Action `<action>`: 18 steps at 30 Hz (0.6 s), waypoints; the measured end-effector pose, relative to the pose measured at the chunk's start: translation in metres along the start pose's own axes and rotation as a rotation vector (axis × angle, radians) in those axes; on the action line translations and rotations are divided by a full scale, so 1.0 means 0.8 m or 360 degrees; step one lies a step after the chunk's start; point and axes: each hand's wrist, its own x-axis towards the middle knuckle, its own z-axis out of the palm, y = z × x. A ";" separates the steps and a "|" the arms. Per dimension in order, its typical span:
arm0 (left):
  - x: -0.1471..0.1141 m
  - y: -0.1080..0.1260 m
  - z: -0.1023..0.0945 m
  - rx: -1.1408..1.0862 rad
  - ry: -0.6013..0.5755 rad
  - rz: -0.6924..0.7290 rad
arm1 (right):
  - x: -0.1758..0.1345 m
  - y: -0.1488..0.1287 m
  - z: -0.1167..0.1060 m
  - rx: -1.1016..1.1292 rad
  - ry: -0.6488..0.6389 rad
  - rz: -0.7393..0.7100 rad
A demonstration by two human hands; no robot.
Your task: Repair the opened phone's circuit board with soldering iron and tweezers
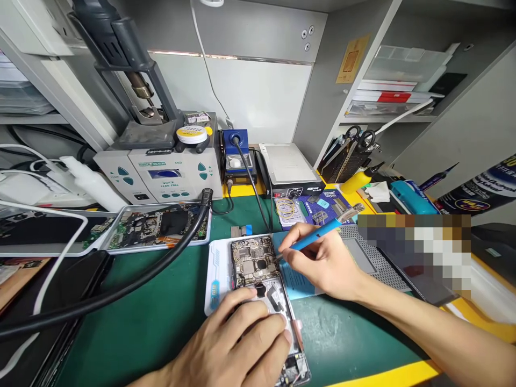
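An opened phone point(249, 263) lies on a white mat point(217, 258), its circuit board bare at the far end and its inner frame showing nearer me. My left hand point(242, 344) lies across the near half, fingers curled over the frame and holding it down; part of the phone is hidden under it. My right hand point(322, 260) pinches a slim blue-handled tool point(310, 236), tilted with its upper metal end toward the back right. The thin tip of this tool is at the right edge of the circuit board; whether it touches, I cannot tell.
A hot-air station point(165, 172) stands at the back left, its black hose point(161, 274) curving across the green mat point(161, 322). Two opened devices lie to the left. Behind are a soldering iron stand point(236, 153) and a heating plate point(288, 164). A perforated plate point(379, 258) lies right.
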 end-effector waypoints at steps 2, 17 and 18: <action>0.000 0.000 -0.001 -0.0001 -0.0005 -0.0001 | -0.001 -0.001 -0.001 -0.0016 -0.0046 0.0000; 0.001 0.003 -0.002 0.0045 -0.0034 -0.0043 | -0.005 0.003 -0.001 -0.0051 -0.0007 -0.0069; 0.001 0.003 -0.003 0.0044 -0.0043 -0.0040 | -0.005 0.004 -0.001 -0.0060 -0.0023 -0.0078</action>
